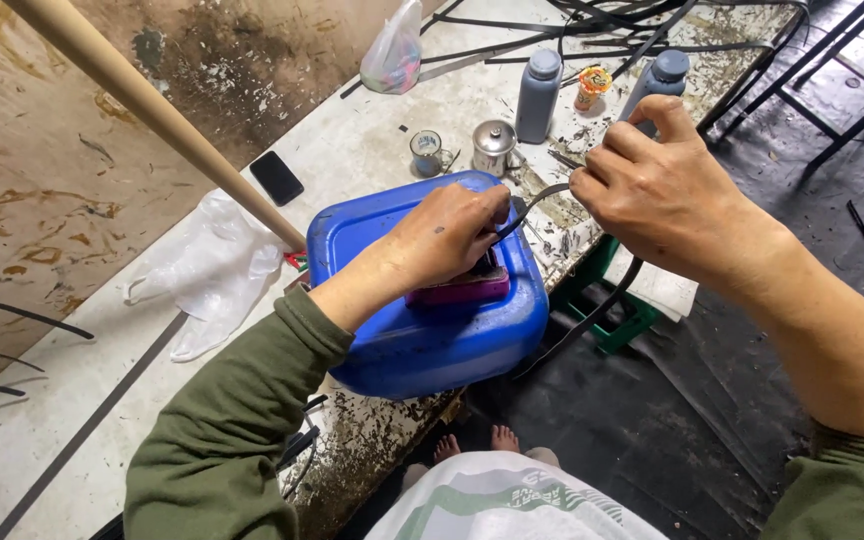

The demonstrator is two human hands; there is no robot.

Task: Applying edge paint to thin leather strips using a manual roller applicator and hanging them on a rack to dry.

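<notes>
My left hand (447, 235) rests on top of a blue plastic canister (422, 340) lying at the edge of the worktable, its fingers pinching one end of a thin black strip (537, 197). Under that hand sits a small magenta block (457, 290). My right hand (667, 190) is closed on the same black strip a little to the right, and the strip's longer part (592, 315) hangs down below it toward the floor.
On the stained white worktable (372, 140) stand two grey bottles (538, 95), a small metal pot (493, 147), a glass cup (427, 152), a black phone (276, 177), and clear plastic bags (207, 265). A wooden pole (152, 105) crosses at left. Black strips lie at the back.
</notes>
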